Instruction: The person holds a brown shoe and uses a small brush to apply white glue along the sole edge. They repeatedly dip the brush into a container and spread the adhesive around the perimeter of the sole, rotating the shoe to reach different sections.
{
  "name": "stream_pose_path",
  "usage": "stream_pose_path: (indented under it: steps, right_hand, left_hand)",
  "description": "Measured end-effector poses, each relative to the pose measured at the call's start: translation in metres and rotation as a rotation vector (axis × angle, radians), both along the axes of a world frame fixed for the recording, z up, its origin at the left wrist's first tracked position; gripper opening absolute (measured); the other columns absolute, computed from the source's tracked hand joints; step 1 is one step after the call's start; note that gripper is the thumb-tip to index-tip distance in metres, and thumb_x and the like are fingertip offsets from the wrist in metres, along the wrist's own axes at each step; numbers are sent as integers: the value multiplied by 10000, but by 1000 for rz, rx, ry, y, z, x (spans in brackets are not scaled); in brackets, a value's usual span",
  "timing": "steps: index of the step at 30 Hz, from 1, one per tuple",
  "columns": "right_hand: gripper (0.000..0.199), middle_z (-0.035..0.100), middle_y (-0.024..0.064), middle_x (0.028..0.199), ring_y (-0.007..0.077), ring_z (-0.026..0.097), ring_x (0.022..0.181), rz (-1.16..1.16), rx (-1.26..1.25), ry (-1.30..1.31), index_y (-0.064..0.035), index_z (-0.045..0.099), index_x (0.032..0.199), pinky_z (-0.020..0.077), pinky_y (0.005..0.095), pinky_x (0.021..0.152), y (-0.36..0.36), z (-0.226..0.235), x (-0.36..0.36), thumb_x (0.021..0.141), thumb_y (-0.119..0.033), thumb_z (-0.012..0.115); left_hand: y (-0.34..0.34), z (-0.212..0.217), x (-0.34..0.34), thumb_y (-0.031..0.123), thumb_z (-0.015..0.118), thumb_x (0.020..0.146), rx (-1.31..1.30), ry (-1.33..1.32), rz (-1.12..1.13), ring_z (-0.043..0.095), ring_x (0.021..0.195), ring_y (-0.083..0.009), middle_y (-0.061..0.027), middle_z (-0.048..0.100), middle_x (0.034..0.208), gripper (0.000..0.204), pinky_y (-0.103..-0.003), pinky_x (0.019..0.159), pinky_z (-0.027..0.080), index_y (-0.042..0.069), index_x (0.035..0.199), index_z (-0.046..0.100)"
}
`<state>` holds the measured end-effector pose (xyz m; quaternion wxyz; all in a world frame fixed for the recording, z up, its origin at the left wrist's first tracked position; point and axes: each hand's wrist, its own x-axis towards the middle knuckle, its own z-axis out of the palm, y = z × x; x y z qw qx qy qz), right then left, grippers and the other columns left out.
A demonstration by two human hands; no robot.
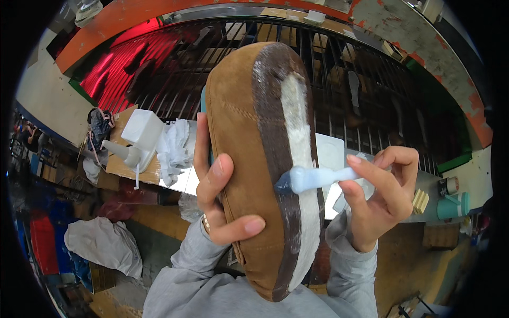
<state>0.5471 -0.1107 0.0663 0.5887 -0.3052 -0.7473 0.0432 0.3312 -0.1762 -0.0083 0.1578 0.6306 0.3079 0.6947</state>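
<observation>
- Sleeves of grey fabric (196,275) come up from six o'clock, one on each forearm, filling the bottom of the view.
- The left hand (220,191) is curled closed around the edge of a brown suede slipper upper with its pale fleecy underside turned up (249,159); the thumb lies across the suede near the lower end and the fingers wrap behind the side at nine o'clock of the shoe.
- The slipper stands nearly upright in the middle of the view, heel end towards six o'clock, toe end towards twelve, with a glossy wet dark band running along its rim beside the white strip.
- The right hand (379,199), at three o'clock of the slipper, is pinched shut on a pale blue-white brush handle (323,177); the brush's dark bristle tip touches the dark band at the shoe's lower middle.
- Beyond the hands, a metal bench top (180,183) carries a white plastic dispenser bottle (139,139) and a crumpled white rag (172,148) at nine to ten o'clock.
- At three o'clock on the bench stand a teal cup (452,206) and a small ridged wooden block (420,201).
- A grey cloth bundle (103,244) lies on the floor at eight o'clock.
- Farthest, at twelve o'clock, a dark barred metal rack (344,69) curves under an orange frame (132,16).
</observation>
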Motion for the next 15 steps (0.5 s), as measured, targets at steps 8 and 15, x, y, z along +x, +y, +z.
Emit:
stream_pose_path:
  steps: [8, 15]
  right_hand:
    - [410, 453, 18, 909, 145, 450, 780, -40, 97, -3, -81, 801, 960, 353, 263, 650, 12, 20, 4, 592, -221, 915]
    - [333, 462, 63, 972, 169, 467, 875, -14, 109, 39, 15, 752, 965, 418, 297, 770, 21, 31, 9, 792, -257, 835]
  left_hand:
    - [-15, -1, -1, 275, 686, 857, -117, 202, 23, 134, 1480, -511, -200, 213, 1608, 696, -616, 1199, 248, 200, 1485, 396]
    - [-19, -3, 2, 278, 684, 867, -148, 242, -6, 166, 1469, -508, -214, 232, 1595, 651, -615, 1195, 255, 196, 1454, 415]
